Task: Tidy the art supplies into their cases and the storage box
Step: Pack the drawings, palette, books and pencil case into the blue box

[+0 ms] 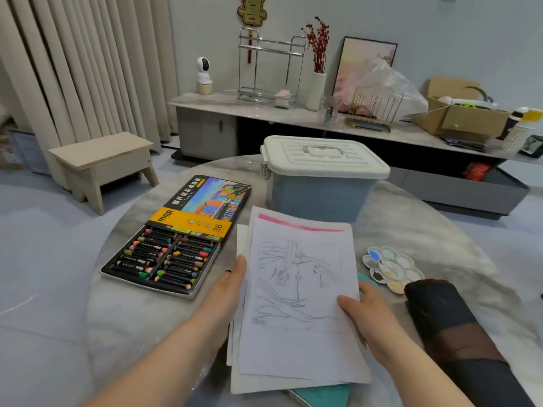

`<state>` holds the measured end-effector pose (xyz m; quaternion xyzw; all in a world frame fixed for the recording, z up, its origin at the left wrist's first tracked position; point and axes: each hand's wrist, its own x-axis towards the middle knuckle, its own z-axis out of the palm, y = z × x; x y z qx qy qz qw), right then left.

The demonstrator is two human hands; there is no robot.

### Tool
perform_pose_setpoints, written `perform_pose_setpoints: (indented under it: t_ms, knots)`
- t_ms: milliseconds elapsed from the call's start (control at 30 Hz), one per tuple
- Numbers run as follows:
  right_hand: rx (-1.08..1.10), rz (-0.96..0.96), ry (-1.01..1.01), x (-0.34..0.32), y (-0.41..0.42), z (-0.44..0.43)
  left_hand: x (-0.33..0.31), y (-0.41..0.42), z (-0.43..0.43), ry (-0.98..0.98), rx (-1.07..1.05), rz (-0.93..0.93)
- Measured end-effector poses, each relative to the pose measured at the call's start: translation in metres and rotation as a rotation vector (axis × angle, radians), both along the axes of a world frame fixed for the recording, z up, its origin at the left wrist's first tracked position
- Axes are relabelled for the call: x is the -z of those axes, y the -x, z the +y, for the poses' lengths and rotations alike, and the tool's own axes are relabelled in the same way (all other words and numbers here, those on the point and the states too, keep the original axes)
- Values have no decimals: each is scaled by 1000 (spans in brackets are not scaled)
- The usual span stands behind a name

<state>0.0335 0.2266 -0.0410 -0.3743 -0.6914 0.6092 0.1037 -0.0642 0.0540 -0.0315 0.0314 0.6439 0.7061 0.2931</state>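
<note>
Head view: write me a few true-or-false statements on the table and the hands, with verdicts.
1. The lid is on the box. True.
2. The case is closed. False: it lies open, with pastels showing in rows.
3. The left hand and the right hand both hold the papers. True.
4. The palette lies left of the case. False: it lies to the right of the papers.
5. The top sheet is blank. False: it bears a pencil sketch.
</note>
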Motion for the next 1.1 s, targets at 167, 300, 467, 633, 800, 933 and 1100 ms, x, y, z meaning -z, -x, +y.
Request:
perform_pose_setpoints:
  t_ms: [167,300,467,633,800,933,1100]
  knots:
    - [35,162,-95,-11,2,2,5,1,4,126,63,265]
    - [40,337,-51,-34,-3,2,-7,-1,5,20,-64,430]
    - [-36,416,20,-41,-9,3,-17,-4,7,-33,-88,454]
    - [-83,361,112,-29,-12,4,-13,-4,4,96,3,467]
    - [-100,328,88,-28,-9,1,-10,-7,4,106,4,503]
    - [-79,191,-93,-27,-7,-4,-4,-7,6,161,48,466]
    - [-108,-56,-39,-33,-13,9,-6,0,7,7,-46,138]
